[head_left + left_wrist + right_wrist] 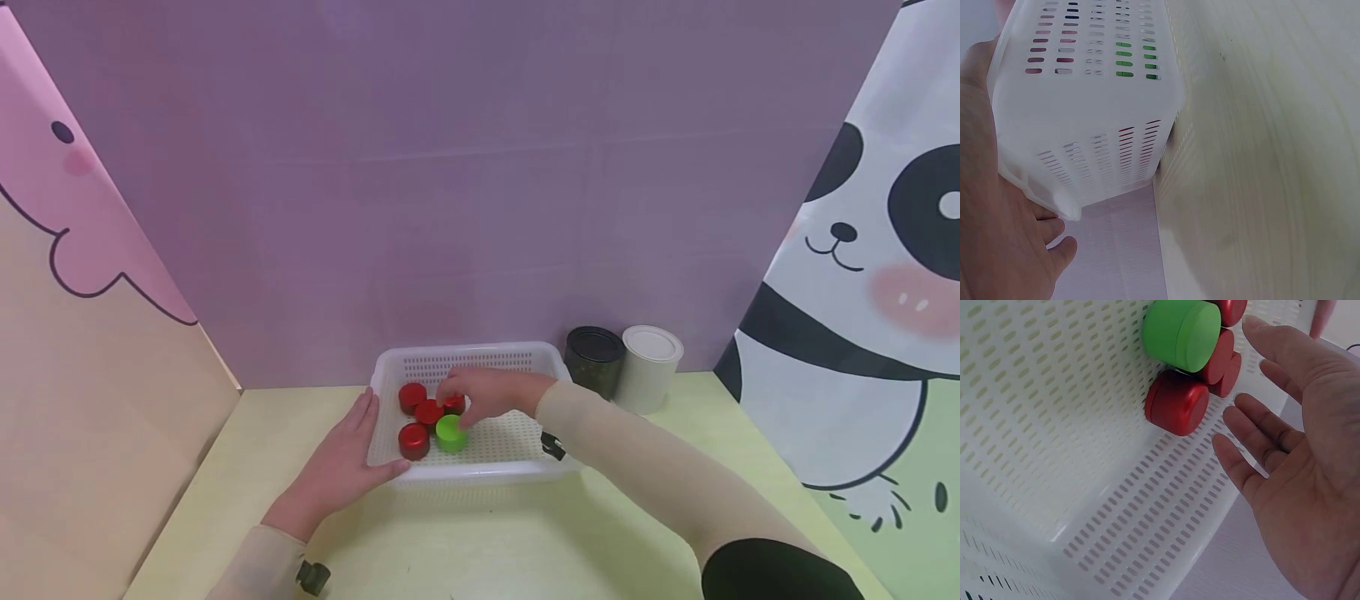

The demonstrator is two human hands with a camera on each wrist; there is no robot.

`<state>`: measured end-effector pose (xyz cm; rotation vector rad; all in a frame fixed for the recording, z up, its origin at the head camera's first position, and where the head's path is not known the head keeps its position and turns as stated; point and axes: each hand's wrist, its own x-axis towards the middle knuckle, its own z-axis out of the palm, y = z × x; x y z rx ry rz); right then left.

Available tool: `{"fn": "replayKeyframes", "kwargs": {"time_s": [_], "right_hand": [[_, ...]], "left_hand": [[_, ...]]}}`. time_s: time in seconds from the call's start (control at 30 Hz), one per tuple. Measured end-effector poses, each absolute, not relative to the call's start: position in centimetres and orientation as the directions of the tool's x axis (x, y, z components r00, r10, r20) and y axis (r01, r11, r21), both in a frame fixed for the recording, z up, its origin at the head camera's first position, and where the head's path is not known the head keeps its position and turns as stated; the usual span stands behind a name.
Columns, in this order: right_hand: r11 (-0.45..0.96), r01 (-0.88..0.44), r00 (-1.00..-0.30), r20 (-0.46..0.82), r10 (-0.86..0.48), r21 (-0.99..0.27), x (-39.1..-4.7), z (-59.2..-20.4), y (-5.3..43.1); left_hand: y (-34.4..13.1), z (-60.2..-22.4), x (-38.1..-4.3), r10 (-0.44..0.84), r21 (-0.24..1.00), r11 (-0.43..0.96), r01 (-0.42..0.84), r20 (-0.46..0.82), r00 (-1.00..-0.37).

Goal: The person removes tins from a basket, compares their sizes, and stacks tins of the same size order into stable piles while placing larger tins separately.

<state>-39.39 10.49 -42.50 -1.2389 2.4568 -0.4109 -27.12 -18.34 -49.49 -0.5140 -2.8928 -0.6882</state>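
A white plastic basket (495, 472) with slotted walls stands on the table. My left hand (341, 467) grips its near left corner, thumb along the front rim and the other fingers on the left side; the left wrist view shows the hand (997, 200) around the rim. Inside lie a green round tin (452, 433) and several red round tins (414, 441), grouped on the left half. Over them hovers my right hand (487, 393), its fingers loosely bent. In the right wrist view this hand (1304, 456) holds nothing, with fingertips close to the red tins (1179, 403).
Behind the basket's right end stand a dark canister (595, 358) with a black lid and a white canister (651, 367). A purple wall (450, 208) closes off the back. Printed panels (862, 292) flank the pale wooden table (480, 542).
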Motion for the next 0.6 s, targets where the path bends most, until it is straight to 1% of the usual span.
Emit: {"fn": "replayKeyframes", "kwargs": {"time_s": [0.17, 0.33, 0.6], "right_hand": [[0.569, -0.706, -0.541, -0.197, -0.818, -0.422, -40.0, -43.2, 10.0], [0.573, -0.691, -0.546, -0.202, -0.813, -0.441, -40.4, -43.8, 9.7], [0.602, -0.634, -0.571, -0.231, -0.787, -0.485, -40.3, -44.4, 9.6]], "left_hand": [[-18.5, -49.5, -27.2, 0.296, 0.41, 0.841, 0.353, 0.197, -0.935], [-18.5, -49.5, -27.2, 0.297, 0.41, 0.841, 0.354, 0.199, -0.934], [-18.5, -49.7, -27.4, 0.304, 0.398, 0.842, 0.365, 0.209, -0.929]]}}
